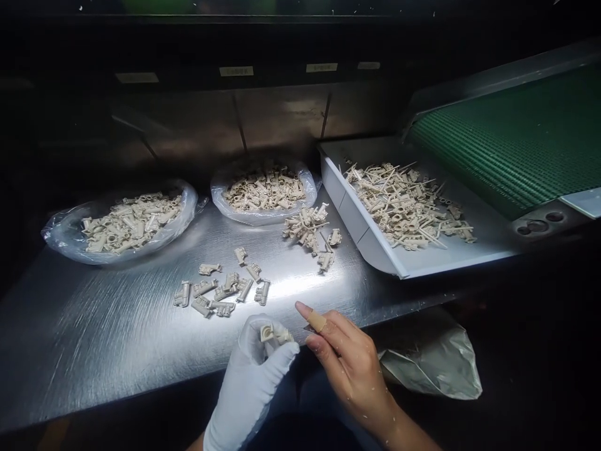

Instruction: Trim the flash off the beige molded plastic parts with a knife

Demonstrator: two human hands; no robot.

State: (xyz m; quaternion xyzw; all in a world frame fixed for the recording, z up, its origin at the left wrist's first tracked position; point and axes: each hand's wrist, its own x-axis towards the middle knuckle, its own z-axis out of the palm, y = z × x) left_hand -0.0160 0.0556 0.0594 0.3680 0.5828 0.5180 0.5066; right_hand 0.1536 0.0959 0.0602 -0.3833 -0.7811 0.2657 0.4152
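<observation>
My left hand (256,369), in a white glove, is closed around a beige moulded plastic part (268,333) in front of the bench edge. My bare right hand (350,366) is just to the right, with tape around its index finger. Between that finger and the thumb it pinches a small dark pointed blade (309,328); the rest of the tool is hidden in the hand. The blade tip points at the plastic part, and a small gap seems to lie between them. Several loose plastic parts (228,285) lie on the metal bench (126,326) beyond my left hand.
Two plastic-lined containers, a left one (66,241) and a middle one (263,218), hold heaps of beige parts. A white tray (366,244) holds parts with sprues, and a small pile (307,228) lies beside it. A green conveyor belt (530,138) is at right, a plastic bag (436,360) below.
</observation>
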